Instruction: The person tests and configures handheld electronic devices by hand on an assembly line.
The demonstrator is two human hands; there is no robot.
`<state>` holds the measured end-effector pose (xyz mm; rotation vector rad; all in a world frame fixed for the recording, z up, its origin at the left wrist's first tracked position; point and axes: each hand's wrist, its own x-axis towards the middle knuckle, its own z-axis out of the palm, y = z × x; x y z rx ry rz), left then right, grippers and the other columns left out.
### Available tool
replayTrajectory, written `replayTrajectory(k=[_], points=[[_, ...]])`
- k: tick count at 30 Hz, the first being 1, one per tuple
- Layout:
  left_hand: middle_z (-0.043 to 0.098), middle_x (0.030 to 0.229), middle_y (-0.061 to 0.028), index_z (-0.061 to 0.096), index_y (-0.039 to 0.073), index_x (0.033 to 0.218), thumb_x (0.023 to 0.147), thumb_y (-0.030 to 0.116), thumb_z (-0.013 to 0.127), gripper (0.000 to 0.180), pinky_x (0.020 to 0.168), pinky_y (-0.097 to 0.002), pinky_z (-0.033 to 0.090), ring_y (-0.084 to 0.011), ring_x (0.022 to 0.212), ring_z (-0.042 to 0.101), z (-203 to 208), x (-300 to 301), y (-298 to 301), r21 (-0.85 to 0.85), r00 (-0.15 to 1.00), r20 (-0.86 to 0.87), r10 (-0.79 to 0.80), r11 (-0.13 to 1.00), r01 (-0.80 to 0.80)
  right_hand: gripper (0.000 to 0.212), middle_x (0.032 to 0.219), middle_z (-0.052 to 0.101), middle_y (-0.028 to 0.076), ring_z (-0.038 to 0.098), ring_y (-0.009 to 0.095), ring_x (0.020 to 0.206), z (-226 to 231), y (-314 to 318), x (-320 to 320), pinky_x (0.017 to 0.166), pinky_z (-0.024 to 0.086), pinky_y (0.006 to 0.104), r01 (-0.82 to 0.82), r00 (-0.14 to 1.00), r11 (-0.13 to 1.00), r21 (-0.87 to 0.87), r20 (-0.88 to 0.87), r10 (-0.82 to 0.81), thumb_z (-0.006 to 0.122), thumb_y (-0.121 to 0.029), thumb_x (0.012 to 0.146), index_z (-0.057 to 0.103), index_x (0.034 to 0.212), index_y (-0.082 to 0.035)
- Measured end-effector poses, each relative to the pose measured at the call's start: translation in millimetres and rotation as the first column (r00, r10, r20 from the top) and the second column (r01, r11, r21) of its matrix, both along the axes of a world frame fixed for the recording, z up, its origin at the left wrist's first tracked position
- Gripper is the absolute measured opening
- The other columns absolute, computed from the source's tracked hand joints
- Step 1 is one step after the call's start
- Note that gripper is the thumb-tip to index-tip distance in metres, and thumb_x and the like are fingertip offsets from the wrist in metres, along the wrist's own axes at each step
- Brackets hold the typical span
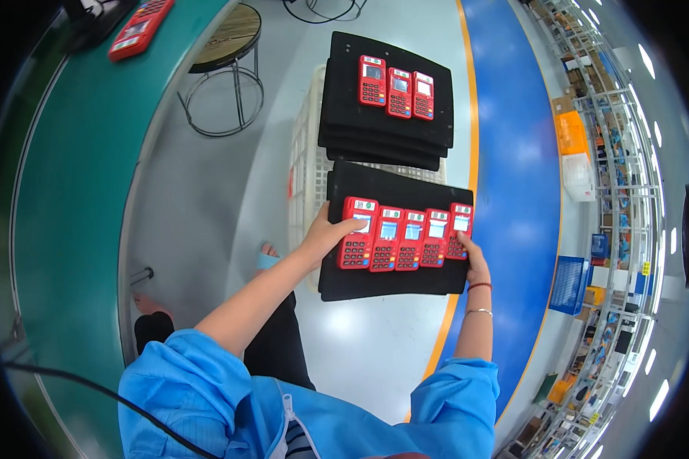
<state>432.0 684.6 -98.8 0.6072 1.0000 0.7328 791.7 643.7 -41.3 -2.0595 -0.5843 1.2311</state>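
Both my hands hold a black sheet by its left and right sides, over the front of a pale plastic crate. A side-by-side row of several red card payment terminals, with keypads and lit screens, lies on it. My left hand has its thumb across the screen of the leftmost terminal. At the other end, the thumb of my right hand presses on the rightmost terminal. Most fingers of both hands are hidden at or under the sheet's edges.
Beyond, stacked black sheets carry three more red terminals on the pale crate. A green table runs along the left, with another red terminal. A round stool stands beside it. Loaded shelves line the right.
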Motion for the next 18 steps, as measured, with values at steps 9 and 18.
replayTrajectory(k=[9,18], points=[[0.059,0.122,-0.0198,0.041,-0.002,0.136,0.079,0.039,0.076,0.079,0.099,-0.0363,0.047,-0.0272,0.116,0.058,-6.2,-3.0,16.6,0.049,0.989,-0.139,-0.045,0.997,0.052,0.071,0.122,0.063,0.015,0.060,0.022,0.113,-41.5,33.1,1.7,0.098,0.046,0.0338,-0.047,0.998,0.998,0.034,0.041,0.046,0.074,-0.049,0.080,0.055,0.133,-0.006],[0.042,0.133,-0.0294,0.036,-0.004,0.141,0.075,0.053,0.076,0.096,0.106,-0.0418,0.040,-0.0387,0.126,0.046,-20.2,1.1,-4.8,0.219,0.831,-0.555,0.023,0.968,0.119,0.076,0.128,0.058,0.018,0.058,0.024,0.117,-44.6,19.7,-25.4,0.100,0.045,0.0316,-0.095,0.906,0.994,0.062,0.419,0.060,0.070,-0.054,0.084,0.052,0.136,-0.001]])
